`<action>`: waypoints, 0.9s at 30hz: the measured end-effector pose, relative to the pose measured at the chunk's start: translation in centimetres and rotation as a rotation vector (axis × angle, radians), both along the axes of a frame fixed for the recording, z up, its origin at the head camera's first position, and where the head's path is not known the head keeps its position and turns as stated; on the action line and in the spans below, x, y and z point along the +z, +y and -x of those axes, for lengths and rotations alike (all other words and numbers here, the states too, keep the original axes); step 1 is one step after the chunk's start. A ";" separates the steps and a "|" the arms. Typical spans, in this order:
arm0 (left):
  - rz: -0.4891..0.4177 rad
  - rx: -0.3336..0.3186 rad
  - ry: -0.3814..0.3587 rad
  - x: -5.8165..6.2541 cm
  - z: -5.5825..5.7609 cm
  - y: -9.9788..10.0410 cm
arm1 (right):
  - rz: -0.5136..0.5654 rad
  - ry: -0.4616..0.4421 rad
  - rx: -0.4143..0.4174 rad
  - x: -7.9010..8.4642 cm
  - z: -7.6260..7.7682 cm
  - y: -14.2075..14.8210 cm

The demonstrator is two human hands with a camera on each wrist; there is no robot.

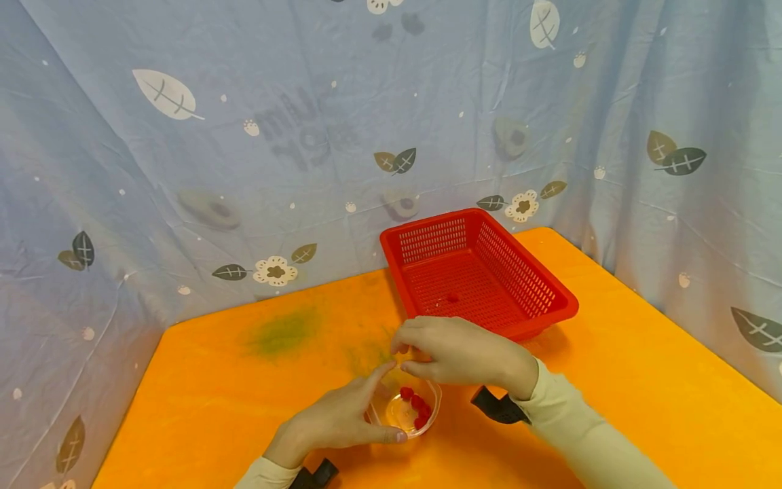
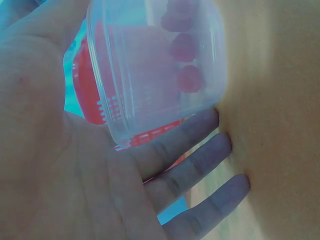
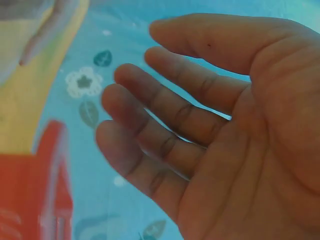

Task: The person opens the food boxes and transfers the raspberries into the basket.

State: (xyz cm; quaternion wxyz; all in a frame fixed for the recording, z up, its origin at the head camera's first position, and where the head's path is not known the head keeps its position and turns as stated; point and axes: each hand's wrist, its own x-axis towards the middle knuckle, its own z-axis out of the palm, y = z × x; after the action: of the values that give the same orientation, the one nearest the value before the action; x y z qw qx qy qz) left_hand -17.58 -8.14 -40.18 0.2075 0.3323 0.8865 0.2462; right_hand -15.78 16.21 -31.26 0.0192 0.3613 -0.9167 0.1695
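A clear plastic container (image 1: 380, 415) stands on the table in front of me. Several small red pieces (image 1: 421, 406) that look like raspberries lie in it, toward its right side. My left hand (image 1: 339, 415) holds the container from the left, thumb at the near rim and forefinger at the far side. Its other fingers (image 2: 200, 155) reach down to the tabletop in the left wrist view. Above the far side of the container is my right hand (image 1: 461, 353), palm down, fingers loosely bent. Nothing lies in its palm (image 3: 225, 165) in the right wrist view.
A red perforated basket (image 1: 519, 272) stands behind the right hand, with a small dark red spot (image 1: 453, 297) on its floor. Orange cloth (image 1: 232, 401) covers the table, with a greenish stain (image 1: 284, 333) at the left. Leaf-patterned curtains (image 1: 318, 136) hang around it.
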 end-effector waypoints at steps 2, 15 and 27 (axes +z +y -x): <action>-0.004 -0.004 -0.002 0.0 0.0 0.0 | -0.032 -0.024 0.014 -0.4 0.0 -0.5; -0.043 -0.017 -0.046 0.0 0.0 0.0 | -0.180 -0.114 0.097 -3.2 -0.5 -3.1; -0.030 0.005 -0.064 0.3 -0.1 0.1 | -0.292 -0.025 0.054 -5.1 -0.9 -4.0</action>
State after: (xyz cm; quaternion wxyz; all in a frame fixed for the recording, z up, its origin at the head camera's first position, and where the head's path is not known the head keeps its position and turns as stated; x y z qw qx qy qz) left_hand -17.53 -8.03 -39.92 0.2302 0.3253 0.8764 0.2703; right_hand -14.88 12.24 -36.33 -0.0497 0.3827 -0.9217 0.0392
